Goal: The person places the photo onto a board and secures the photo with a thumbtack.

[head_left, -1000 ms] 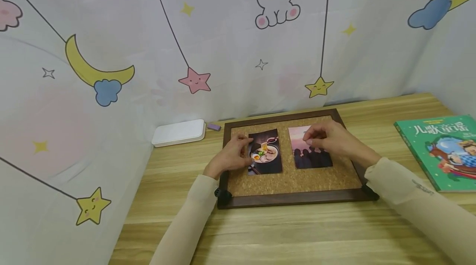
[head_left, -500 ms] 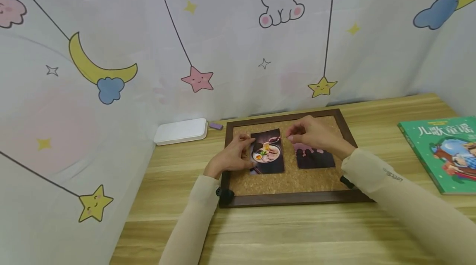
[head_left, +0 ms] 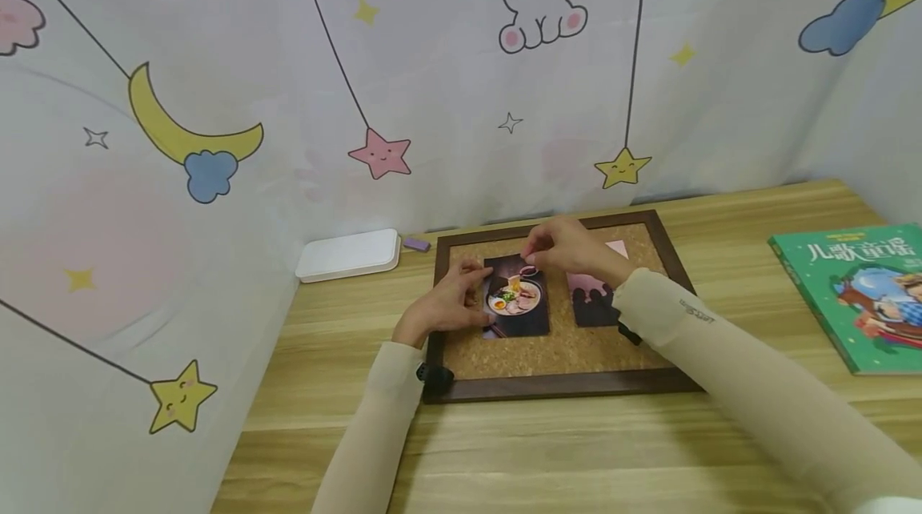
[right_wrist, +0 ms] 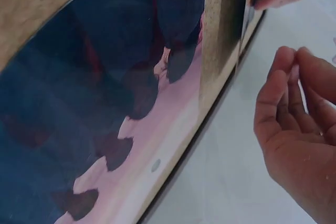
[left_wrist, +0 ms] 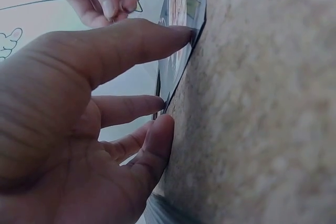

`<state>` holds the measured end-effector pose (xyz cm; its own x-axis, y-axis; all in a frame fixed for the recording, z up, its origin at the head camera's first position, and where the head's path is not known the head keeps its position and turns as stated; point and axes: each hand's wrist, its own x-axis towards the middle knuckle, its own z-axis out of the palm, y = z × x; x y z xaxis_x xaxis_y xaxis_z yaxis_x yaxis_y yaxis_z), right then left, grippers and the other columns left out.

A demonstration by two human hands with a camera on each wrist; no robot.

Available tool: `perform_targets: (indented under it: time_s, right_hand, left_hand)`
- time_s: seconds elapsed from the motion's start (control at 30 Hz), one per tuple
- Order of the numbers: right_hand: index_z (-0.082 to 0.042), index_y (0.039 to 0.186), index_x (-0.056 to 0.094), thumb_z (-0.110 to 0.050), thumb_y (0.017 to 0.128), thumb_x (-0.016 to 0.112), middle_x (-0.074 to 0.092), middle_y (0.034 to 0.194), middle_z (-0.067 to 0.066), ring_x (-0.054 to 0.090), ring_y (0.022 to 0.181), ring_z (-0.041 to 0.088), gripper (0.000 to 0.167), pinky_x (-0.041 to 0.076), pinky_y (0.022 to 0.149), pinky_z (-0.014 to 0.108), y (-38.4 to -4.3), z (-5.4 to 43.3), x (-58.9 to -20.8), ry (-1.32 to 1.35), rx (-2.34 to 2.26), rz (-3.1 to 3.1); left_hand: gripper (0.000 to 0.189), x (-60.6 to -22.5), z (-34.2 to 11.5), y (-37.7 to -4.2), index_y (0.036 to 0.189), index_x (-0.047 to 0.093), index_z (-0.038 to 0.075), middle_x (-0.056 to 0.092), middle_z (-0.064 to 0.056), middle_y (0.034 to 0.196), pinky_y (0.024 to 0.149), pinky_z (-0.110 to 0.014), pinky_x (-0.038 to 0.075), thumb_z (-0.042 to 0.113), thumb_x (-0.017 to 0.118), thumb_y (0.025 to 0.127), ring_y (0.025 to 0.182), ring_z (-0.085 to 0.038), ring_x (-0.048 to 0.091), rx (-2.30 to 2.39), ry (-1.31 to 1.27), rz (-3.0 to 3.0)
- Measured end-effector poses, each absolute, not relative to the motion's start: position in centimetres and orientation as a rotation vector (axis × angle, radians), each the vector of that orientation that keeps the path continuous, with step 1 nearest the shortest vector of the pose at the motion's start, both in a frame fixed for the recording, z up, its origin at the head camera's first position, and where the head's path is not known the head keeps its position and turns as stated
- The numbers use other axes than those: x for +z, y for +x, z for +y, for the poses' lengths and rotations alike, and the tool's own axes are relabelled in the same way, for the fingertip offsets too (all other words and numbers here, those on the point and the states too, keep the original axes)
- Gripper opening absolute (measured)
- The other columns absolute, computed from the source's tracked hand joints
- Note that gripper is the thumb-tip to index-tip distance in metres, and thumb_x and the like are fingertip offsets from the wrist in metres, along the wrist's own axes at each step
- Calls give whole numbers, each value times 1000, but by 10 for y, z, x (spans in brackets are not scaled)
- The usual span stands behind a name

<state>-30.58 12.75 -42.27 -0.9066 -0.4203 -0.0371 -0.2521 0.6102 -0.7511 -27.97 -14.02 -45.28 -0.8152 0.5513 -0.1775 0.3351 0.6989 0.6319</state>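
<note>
A photo of a bowl of ramen (head_left: 520, 307) lies on the cork board (head_left: 511, 358), which has a dark wooden frame. My left hand (head_left: 448, 302) presses the photo's left edge with thumb and fingertips spread. Above the photo's upper right corner, my right hand (head_left: 565, 247) has thumb and fingers pinched together. A thin pin tip (left_wrist: 113, 20) shows under its thumb in the left wrist view; the pin's head is hidden. The second photo, pink with dark silhouettes (head_left: 592, 304), lies on the right half of the board, partly behind the right forearm. A small grey disc (right_wrist: 156, 165) marks its pale edge.
At the back left sit a white flat case (head_left: 349, 255) and a small purple block (head_left: 416, 244). A green children's book (head_left: 828, 298) lies to the right on the wooden table (head_left: 547, 450). A printed curtain (head_left: 446, 82) hangs behind the board.
My right hand has moved left, from over the pink photo to the top right corner of the ramen photo. My left hand has stayed at the ramen photo's left edge.
</note>
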Motion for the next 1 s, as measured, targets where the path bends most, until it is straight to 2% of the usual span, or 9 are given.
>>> perform_targets:
  time_s: [0.27,0.5,0.7,1.0]
  right_hand:
    - [-6,104,81,-9,99,75,78,99,8,65,90,20,8,53,83,34,-317,113,-427,-561,-1094,2643]
    - [-3,101,80,-5,98,74,78,95,11,66,82,17,7,54,74,29,-326,104,-433,-612,-1047,2641]
    - [-2,93,79,0,94,74,77,86,8,63,76,14,6,51,69,25,-333,98,-441,-638,-998,2659]
    - [-6,96,81,-3,97,73,78,93,8,63,88,20,9,51,81,32,-334,94,-447,-567,-943,2658]
  left_hand:
    - [87,-453,-138,-280,163,44,4,35,-14,160,91,-29,44,21,86,89,108,-21,51,864,691,2553]
    - [87,-453,-139,-280,163,44,3,34,-15,161,91,-29,44,19,85,89,109,-21,51,867,692,2544]
    - [86,-454,-139,-279,163,44,3,34,-16,162,92,-31,45,18,85,89,110,-22,51,866,686,2543]
    - [86,-452,-140,-278,164,43,4,33,-16,162,92,-30,45,17,84,90,111,-23,51,864,675,2537]
